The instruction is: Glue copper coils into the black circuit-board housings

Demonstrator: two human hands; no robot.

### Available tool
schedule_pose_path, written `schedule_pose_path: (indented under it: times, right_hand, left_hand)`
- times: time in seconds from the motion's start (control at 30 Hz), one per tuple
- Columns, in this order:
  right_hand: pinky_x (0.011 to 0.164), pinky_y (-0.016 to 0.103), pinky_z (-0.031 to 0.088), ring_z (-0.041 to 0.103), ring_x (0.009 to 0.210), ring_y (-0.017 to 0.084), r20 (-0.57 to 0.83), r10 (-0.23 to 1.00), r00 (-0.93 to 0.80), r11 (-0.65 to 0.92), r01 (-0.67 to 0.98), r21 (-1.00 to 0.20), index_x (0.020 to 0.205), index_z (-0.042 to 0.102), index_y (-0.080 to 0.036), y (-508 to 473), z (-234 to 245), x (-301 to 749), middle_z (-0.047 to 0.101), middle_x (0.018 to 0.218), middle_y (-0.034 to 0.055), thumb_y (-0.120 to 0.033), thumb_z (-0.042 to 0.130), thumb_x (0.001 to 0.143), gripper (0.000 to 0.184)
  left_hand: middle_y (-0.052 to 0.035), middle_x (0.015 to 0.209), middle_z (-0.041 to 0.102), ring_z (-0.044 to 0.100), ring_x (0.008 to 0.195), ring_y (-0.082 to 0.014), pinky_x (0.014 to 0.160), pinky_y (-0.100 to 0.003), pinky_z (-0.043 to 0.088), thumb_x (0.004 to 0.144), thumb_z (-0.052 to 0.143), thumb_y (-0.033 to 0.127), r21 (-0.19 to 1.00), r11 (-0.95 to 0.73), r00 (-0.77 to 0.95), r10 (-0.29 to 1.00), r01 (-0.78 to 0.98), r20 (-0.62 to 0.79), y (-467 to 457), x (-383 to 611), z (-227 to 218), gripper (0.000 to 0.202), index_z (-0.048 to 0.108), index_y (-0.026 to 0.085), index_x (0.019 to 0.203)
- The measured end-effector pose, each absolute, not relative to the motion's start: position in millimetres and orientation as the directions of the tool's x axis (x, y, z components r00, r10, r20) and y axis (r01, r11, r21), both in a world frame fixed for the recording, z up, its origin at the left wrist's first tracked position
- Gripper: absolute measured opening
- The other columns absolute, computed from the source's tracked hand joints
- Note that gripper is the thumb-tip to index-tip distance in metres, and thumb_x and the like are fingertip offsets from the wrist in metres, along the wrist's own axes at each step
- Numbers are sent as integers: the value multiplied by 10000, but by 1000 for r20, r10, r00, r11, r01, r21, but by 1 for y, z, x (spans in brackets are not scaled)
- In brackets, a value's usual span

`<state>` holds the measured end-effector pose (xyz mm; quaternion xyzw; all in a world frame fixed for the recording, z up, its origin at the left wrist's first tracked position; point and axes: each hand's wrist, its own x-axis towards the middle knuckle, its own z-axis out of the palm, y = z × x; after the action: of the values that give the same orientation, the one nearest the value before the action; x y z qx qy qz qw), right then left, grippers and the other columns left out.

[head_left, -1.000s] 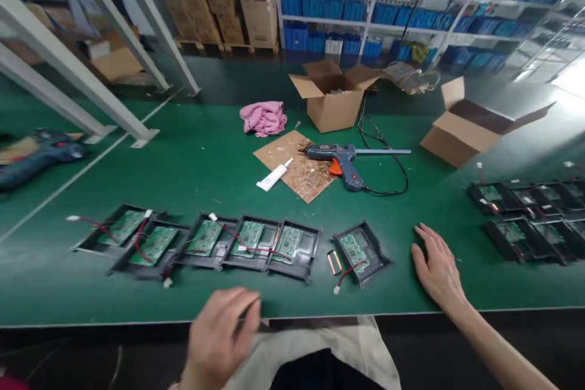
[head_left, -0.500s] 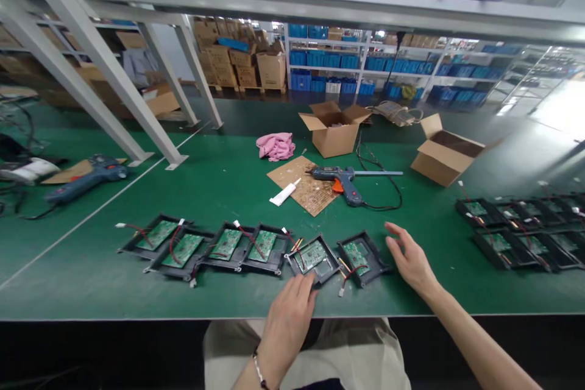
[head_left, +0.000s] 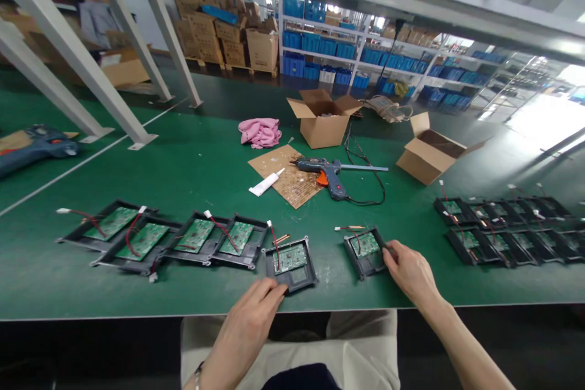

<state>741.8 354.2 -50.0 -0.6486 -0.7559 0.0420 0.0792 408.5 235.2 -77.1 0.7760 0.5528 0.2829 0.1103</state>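
Observation:
My left hand (head_left: 256, 304) is closed on the front edge of a black plastic housing (head_left: 312, 268), which lies flat on the bench with a green circuit board (head_left: 289, 258) inside. A little to the right, my right hand (head_left: 409, 265) pinches the right side of a second black plastic housing (head_left: 373, 268). This one also carries a circuit board (head_left: 364, 242). Its red lead with a white plug (head_left: 337, 229) sticks out past the back left corner. Gaps of bare green bench separate the two housings.
Several similar housings (head_left: 167, 254) lie in a row to the left, and more (head_left: 475, 254) in two rows at right. Behind are a glue gun (head_left: 326, 173), a white tube (head_left: 266, 183) on a cardboard sheet (head_left: 299, 195), a pink cloth (head_left: 260, 132) and two open cartons (head_left: 323, 129).
My right hand has closed on the right housing, which has turned so its lead points backward instead of forward. The left housing has turned straighter under my left hand. The view has shifted.

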Motion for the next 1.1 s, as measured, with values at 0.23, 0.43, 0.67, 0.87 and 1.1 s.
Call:
schedule_pose_path:
  times: [0.23, 0.43, 0.67, 0.87, 1.1]
  right_hand:
    - [527, 263, 343, 633, 607, 190, -15, 995, -99, 95, 980, -176, 1013, 578, -233, 333, -51, 735, 669, 694, -6, -314, 401, 925, 214]
    - [532, 294, 365, 666, 658, 253, -86, 989, -124, 104, 974, -201, 1017, 563, -229, 327, -52, 739, 692, 704, 33, -382, 329, 937, 290]
    - [569, 356, 429, 675, 675, 303, -222, 975, -29, 2, 992, -123, 1042, 522, -245, 327, -72, 779, 704, 737, 56, -493, 227, 917, 405]
    - [546, 358, 437, 677, 680, 309, -254, 967, -4, -19, 996, -86, 1029, 541, -236, 333, -63, 773, 701, 736, 73, -495, 213, 900, 438]
    - [490, 344, 423, 662, 596, 299, -183, 982, -44, 35, 998, -54, 969, 579, -226, 333, -57, 765, 686, 678, 89, -474, 252, 902, 416]
  left_hand:
    - [-35, 914, 566, 547, 831, -154, 734, -314, 504, 938, 379, 198, 490, -353, 285, 935, 797, 210, 253, 449, -69, 221, 569, 205, 1051]
    - [-62, 1173, 545, 560, 1039, -170, 887, -321, 510, 911, 459, 246, 428, -349, 254, 930, 834, 264, 264, 457, -61, 246, 542, 231, 1142]
    - [-92, 1127, 578, 598, 995, -216, 808, -344, 545, 914, 432, 255, 274, 166, -244, 928, 947, 283, 253, 403, -68, 315, 489, 180, 1215]
    - [-60, 1087, 594, 580, 965, -170, 835, -312, 529, 912, 387, 144, 359, -64, -21, 973, 931, 229, 236, 397, -67, 294, 540, 197, 1158]
    - [-57, 1189, 577, 529, 1024, -168, 899, -367, 496, 893, 381, 75, 390, -262, 187, 957, 883, 220, 222, 367, -64, 337, 560, 198, 1150]
